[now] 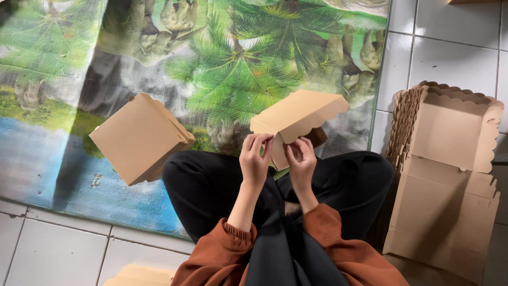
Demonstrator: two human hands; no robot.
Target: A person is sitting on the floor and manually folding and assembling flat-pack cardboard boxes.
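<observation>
I hold a brown cardboard box [296, 114] with a scalloped lid edge above my lap, its lid tilted up and partly folded. My left hand [254, 159] grips the box's near left corner with fingers curled over the edge. My right hand [301, 161] pinches the near side flap just beside it. Both hands touch the same box. A finished, closed cardboard box [140, 136] lies on the mat to the left, apart from my hands.
A stack of flat, unfolded cardboard box blanks [450, 169] with scalloped edges lies on the white tile floor [444, 53] at the right. A printed mat [222, 63] with palm trees and water covers the floor ahead. More cardboard [140, 276] shows at the bottom edge.
</observation>
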